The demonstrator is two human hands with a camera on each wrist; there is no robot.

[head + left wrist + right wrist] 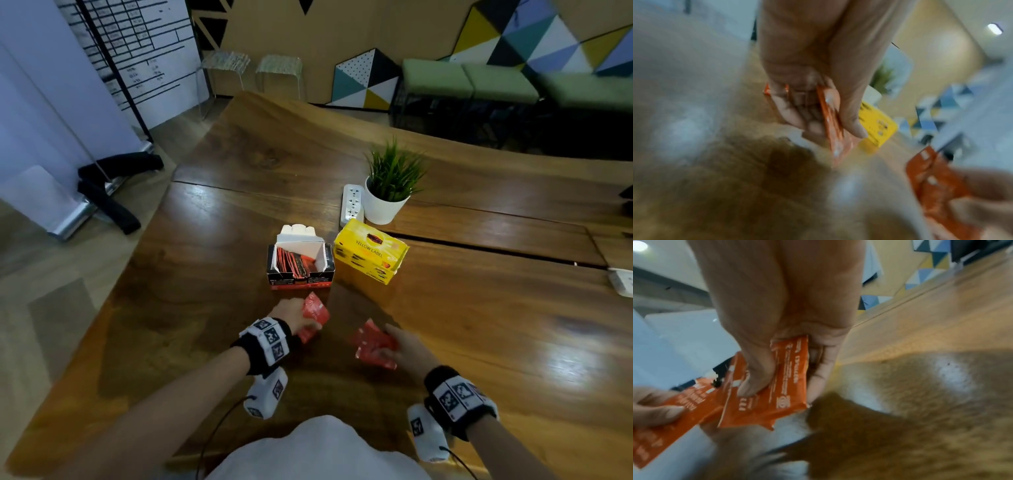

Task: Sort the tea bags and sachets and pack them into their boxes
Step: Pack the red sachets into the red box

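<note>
Left hand: my left hand [294, 313] is curled round a small bunch of red sachets [315, 313], fingers on one face and thumb on the other, held edge-up near the desk's [212, 274] front edge.
Right hand: my right hand [409, 349] pinches a second bunch of red sachets [373, 344], thumb pressed on the top one, fingers underneath; this bunch fans out a little, corners not lined up.
Gap between them: the two bunches are near one another but apart in the head view; in the right wrist view their corners overlap, and I cannot tell whether they touch.
Red and black box: the open box [300, 265] stands just beyond my left hand, toward the middle of the desk, lid flap up, with more red sachets upright in its left part and free room on the right.
Yellow box: the closed yellow box [370, 251] sits just right of the open one, near a potted plant [390, 185] and a power strip [352, 205].
How they will handle: I judge these sachets light, thin, bendy and smooth-skinned, so a loose bunch can slide apart or buckle.
Where to hold: I would grip across the flat faces near the middle, squaring the edges first, not by one corner.
Going in: I expect they should enter edge-first, upright, into the free right part.
</note>
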